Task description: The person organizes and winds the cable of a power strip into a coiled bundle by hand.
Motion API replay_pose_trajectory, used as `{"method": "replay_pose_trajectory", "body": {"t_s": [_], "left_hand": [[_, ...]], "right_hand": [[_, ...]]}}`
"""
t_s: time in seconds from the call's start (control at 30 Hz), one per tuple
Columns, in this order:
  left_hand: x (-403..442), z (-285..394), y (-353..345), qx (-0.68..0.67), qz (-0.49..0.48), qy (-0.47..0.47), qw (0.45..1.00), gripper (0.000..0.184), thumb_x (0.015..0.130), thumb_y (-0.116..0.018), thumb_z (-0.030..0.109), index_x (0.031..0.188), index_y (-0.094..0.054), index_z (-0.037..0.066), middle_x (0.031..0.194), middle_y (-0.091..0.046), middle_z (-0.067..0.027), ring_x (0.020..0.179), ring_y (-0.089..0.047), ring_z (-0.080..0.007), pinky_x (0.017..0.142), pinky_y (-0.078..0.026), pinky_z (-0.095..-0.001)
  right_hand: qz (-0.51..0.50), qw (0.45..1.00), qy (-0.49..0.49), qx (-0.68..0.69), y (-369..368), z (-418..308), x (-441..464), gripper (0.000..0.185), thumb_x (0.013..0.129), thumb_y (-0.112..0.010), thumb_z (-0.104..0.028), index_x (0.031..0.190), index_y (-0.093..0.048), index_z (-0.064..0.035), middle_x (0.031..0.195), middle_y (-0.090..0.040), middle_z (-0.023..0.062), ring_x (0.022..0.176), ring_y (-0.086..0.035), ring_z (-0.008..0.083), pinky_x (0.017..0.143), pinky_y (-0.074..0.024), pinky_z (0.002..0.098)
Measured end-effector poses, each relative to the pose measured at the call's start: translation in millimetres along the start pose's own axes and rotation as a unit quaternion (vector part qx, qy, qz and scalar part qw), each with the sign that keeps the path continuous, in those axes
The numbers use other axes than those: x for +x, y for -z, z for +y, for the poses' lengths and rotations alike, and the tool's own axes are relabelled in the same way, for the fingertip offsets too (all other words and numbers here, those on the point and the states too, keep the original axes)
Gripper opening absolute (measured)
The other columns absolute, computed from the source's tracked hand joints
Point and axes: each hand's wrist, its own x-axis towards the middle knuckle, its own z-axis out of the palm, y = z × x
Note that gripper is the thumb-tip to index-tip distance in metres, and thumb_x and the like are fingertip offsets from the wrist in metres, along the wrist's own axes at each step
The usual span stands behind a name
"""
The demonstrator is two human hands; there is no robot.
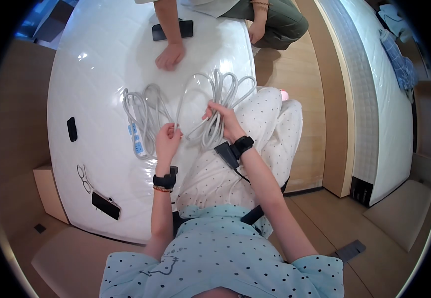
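Note:
My right hand (220, 116) is closed round a bundle of looped grey cable (215, 130), held above my right thigh and the mattress edge. My left hand (168, 139) pinches a single strand of the cable, which arches up and across to the bundle. Just left of that hand, more loose loops of grey cable (148, 116) lie on the plastic-covered mattress. A power strip (136, 140) with blue labels lies partly under these loops. Both my wrists carry black straps.
Another person's fist (170, 56) rests on the mattress (101, 74) near a dark phone (181, 30). At the left lie a black object (72, 129), glasses (84, 179) and a second phone (106, 205). Another mattress (369, 99) stands beyond the wooden frame at right.

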Motion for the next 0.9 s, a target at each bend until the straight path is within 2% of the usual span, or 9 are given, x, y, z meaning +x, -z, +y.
{"method": "replay_pose_trajectory", "body": {"t_s": [0.03, 0.13, 0.23, 0.33, 0.47, 0.57, 0.67, 0.77, 0.9], "left_hand": [[1.6, -1.0, 2.0, -0.054, -0.026, 0.054, 0.997, 0.023, 0.080, -0.059, 0.007, 0.100, -0.059, -0.003, 0.087, -0.063, -0.0104, 0.068, -0.061, -0.0135, 0.059, -0.047, -0.0230], [-4.0, 17.3, -2.6, -0.086, 0.005, -0.041, 0.995, 0.021, 0.082, -0.057, 0.007, 0.100, -0.060, -0.003, 0.085, -0.063, -0.0115, 0.064, -0.062, -0.0161, 0.055, -0.047, -0.0231], [-13.4, 47.5, -15.8, -0.009, -0.052, -0.124, 0.991, 0.023, 0.083, -0.058, 0.007, 0.105, -0.060, 0.000, 0.086, -0.062, -0.0061, 0.071, -0.059, -0.0140, 0.062, -0.046, -0.0252], [-16.4, 52.5, -36.3, 0.085, -0.100, -0.310, 0.942, 0.026, 0.080, -0.058, 0.003, 0.106, -0.060, 0.001, 0.098, -0.056, -0.0093, 0.078, -0.056, -0.0201, 0.069, -0.046, -0.0296], [-16.8, 57.0, -37.5, 0.085, -0.058, -0.297, 0.949, 0.032, 0.075, -0.060, 0.002, 0.107, -0.057, 0.001, 0.104, -0.051, -0.0131, 0.086, -0.053, -0.0241, 0.074, -0.044, -0.0321], [-7.2, 45.3, -26.2, 0.177, 0.143, -0.281, 0.933, 0.037, 0.077, -0.060, 0.004, 0.113, -0.053, -0.001, 0.103, -0.054, -0.0135, 0.084, -0.055, -0.0234, 0.073, -0.045, -0.0320], [0.5, 28.8, -19.0, 0.127, 0.071, -0.134, 0.980, 0.038, 0.080, -0.059, 0.004, 0.115, -0.049, -0.004, 0.097, -0.059, -0.0121, 0.081, -0.057, -0.0180, 0.071, -0.046, -0.0291], [15.5, 18.0, -17.6, -0.048, -0.062, -0.037, 0.996, 0.035, 0.079, -0.061, 0.006, 0.111, -0.053, -0.002, 0.088, -0.060, -0.0104, 0.079, -0.058, -0.0153, 0.068, -0.048, -0.0270], [13.7, 33.6, -17.1, -0.117, -0.019, -0.072, 0.990, 0.036, 0.080, -0.060, 0.006, 0.114, -0.052, -0.003, 0.083, -0.061, -0.0072, 0.077, -0.059, -0.0120, 0.066, -0.047, -0.0225]], "right_hand": [[0.003, 1.000, 0.013, -0.001, 0.0, -0.3, 0.6, 0.019, 0.083, -0.060, -0.024, 0.076, -0.057, -0.0057, 0.069, -0.058, 0.0039, 0.074, -0.061, 0.0188, 0.065, -0.0462, 0.0286], [0.020, 0.997, 0.064, -0.040, -4.4, 2.3, -1.7, 0.020, 0.082, -0.063, -0.023, 0.080, -0.059, -0.0038, 0.072, -0.060, 0.0046, 0.072, -0.060, 0.0168, 0.064, -0.0456, 0.0278], [0.017, 0.992, 0.072, -0.098, -9.8, 3.3, 0.3, 0.022, 0.078, -0.067, -0.020, 0.083, -0.060, 0.0000, 0.075, -0.062, 0.0055, 0.067, -0.058, 0.0138, 0.060, -0.0446, 0.0260], [0.039, 0.993, 0.036, -0.103, -8.8, 4.9, 2.8, 0.025, 0.075, -0.069, -0.015, 0.088, -0.060, 0.0035, 0.077, -0.062, 0.0059, 0.067, -0.058, 0.0134, 0.060, -0.0454, 0.0258], [0.086, 0.992, 0.059, -0.070, -7.5, 5.9, 1.7, 0.023, 0.071, -0.069, -0.010, 0.086, -0.059, 0.0048, 0.076, -0.061, 0.0067, 0.067, -0.058, 0.0142, 0.061, -0.0463, 0.0250], [0.102, 0.993, 0.060, -0.024, -7.2, 1.4, 1.0, 0.017, 0.070, -0.065, -0.006, 0.083, -0.058, 0.0034, 0.073, -0.059, 0.0067, 0.066, -0.057, 0.0153, 0.063, -0.0471, 0.0258], [0.056, 0.996, 0.057, 0.037, -1.5, 4.5, 4.9, 0.011, 0.071, -0.059, -0.004, 0.079, -0.055, 0.0013, 0.069, -0.055, 0.0063, 0.065, -0.057, 0.0164, 0.065, -0.0475, 0.0276], [0.000, 0.998, 0.048, 0.046, 7.2, 6.1, 7.3, 0.009, 0.072, -0.055, -0.006, 0.078, -0.053, -0.0006, 0.066, -0.053, 0.0060, 0.066, -0.057, 0.0171, 0.067, -0.0475, 0.0284], [-0.016, 0.999, -0.026, 0.027, 5.7, 2.5, 6.0, 0.008, 0.075, -0.055, -0.010, 0.077, -0.052, -0.0027, 0.066, -0.054, 0.0054, 0.067, -0.057, 0.0177, 0.070, -0.0475, 0.0274]]}}
